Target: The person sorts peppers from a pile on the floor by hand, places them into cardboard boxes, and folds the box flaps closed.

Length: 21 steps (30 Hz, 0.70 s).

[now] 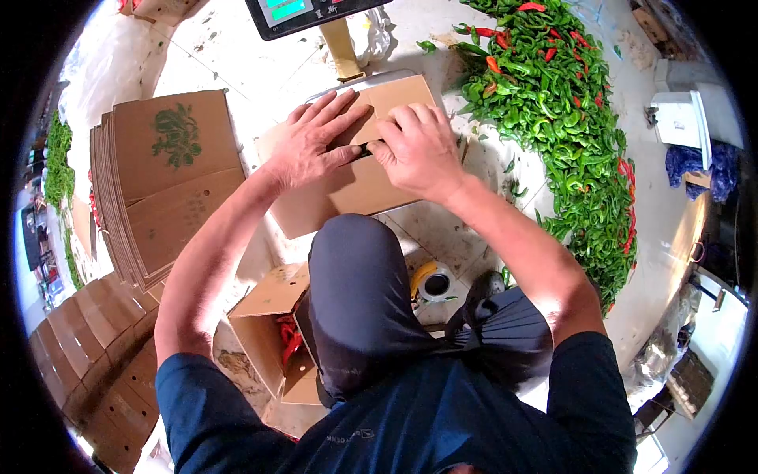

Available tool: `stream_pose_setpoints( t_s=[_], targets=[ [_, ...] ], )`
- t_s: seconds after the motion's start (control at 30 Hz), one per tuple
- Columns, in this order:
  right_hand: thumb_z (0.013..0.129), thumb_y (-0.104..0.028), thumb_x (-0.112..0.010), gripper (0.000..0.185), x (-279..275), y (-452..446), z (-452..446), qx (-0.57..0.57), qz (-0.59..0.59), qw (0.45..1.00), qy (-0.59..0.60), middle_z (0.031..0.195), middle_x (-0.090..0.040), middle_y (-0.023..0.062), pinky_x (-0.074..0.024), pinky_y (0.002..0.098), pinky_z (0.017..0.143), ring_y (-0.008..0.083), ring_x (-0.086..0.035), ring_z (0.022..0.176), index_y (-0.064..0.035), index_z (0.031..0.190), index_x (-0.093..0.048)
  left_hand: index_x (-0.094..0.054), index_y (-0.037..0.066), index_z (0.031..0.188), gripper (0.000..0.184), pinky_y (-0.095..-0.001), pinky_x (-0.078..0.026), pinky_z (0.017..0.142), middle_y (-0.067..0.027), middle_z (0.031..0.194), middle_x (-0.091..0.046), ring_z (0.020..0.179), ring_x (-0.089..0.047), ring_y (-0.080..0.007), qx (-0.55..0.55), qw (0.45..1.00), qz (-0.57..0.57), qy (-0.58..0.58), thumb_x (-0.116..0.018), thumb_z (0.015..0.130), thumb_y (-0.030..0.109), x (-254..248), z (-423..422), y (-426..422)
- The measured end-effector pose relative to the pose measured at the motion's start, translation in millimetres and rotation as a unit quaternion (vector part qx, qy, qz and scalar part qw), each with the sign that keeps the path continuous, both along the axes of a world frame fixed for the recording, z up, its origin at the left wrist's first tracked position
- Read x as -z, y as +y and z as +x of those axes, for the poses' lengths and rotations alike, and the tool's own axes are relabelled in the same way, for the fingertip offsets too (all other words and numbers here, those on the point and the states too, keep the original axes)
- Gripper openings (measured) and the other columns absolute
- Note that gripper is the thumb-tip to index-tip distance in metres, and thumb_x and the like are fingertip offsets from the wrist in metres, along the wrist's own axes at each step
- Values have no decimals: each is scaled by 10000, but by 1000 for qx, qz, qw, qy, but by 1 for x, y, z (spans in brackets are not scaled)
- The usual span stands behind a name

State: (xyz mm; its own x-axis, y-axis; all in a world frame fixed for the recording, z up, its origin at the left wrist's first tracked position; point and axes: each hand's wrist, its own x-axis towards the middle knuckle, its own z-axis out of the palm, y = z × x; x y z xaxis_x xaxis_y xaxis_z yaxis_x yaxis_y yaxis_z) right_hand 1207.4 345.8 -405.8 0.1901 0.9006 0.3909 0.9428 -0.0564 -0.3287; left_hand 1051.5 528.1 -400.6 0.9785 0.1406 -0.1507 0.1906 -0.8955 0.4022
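A closed cardboard box (316, 207) lies in front of me on a scale's metal platform. My left hand (316, 142) rests on its top, fingers spread flat, thumb pointing right. Close beside that thumb, my right hand (418, 150) is closed around a small dark object (365, 150) at the middle of the box top. Most of this object is hidden by the fingers, so what it is cannot be made out. Behind the box rises the scale's post (339, 49), with its display (288, 9) at the top edge.
Green and red peppers (564, 134) are heaped at the right. Flattened boxes (185, 174) are stacked at the left. An open box (268, 296) with red peppers stands by my knee, and a tape roll (433, 283) lies between my legs.
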Motion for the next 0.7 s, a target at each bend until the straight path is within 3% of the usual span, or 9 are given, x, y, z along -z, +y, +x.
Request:
stream_pose_setpoints(
  t_s=[0.17, 0.3, 0.37, 0.57, 0.67, 0.7],
  targets=[
    [912, -403, -646, 353, -4, -7, 2, -23, -9, 1000, -2, 1005, -634, 105, -420, 457, 947, 296, -584, 1005, -67, 1001, -707, -313, 298, 1602, 837, -535, -144, 1235, -75, 1695, -190, 1545, -198, -324, 30, 999, -4, 9, -703, 865, 373, -3, -2, 3],
    [931, -399, -627, 379, -2, 0, 1, 4, -70, 998, -7, 1092, -635, 129, -379, 478, 1028, 304, -571, 1088, -47, 1056, -689, -313, 326, 1595, 847, -539, -187, 1226, -69, 1695, -184, 1536, -216, -328, 37, 999, -5, 25, -734, 861, 284, -6, 2, 8],
    [937, -379, -630, 385, 9, 4, 1, 8, -26, 999, -17, 1180, -607, 142, -362, 493, 1066, 322, -539, 1172, -42, 1121, -658, -329, 338, 1587, 832, -539, -208, 1220, -68, 1693, -191, 1533, -224, -331, 39, 999, -8, 26, -735, 865, 265, -7, 3, 8],
    [929, -320, -643, 371, 14, 8, -1, 13, -35, 999, -8, 1294, -577, 143, -297, 514, 1148, 321, -490, 1295, -46, 1180, -631, -365, 325, 1573, 680, -534, -211, 1220, -79, 1680, -231, 1536, -215, -333, 49, 999, 25, -1, -638, 955, 402, 1, -1, 9],
    [925, -307, -651, 376, 14, 8, -3, 16, -47, 999, -6, 1319, -565, 142, -288, 521, 1154, 313, -485, 1305, -49, 1197, -621, -343, 296, 1587, 642, -529, -177, 1231, -86, 1679, -230, 1546, -188, -335, 59, 998, -30, 22, -519, 1011, 520, 1, -4, 21],
    [924, -304, -654, 379, 14, 9, -3, 18, -51, 999, -4, 1329, -561, 142, -286, 523, 1155, 311, -483, 1309, -50, 1204, -617, -320, 292, 1596, 653, -526, -150, 1236, -83, 1687, -204, 1549, -175, -339, 53, 998, 19, 18, -498, 1017, 535, 2, -5, 18]
  ],
)
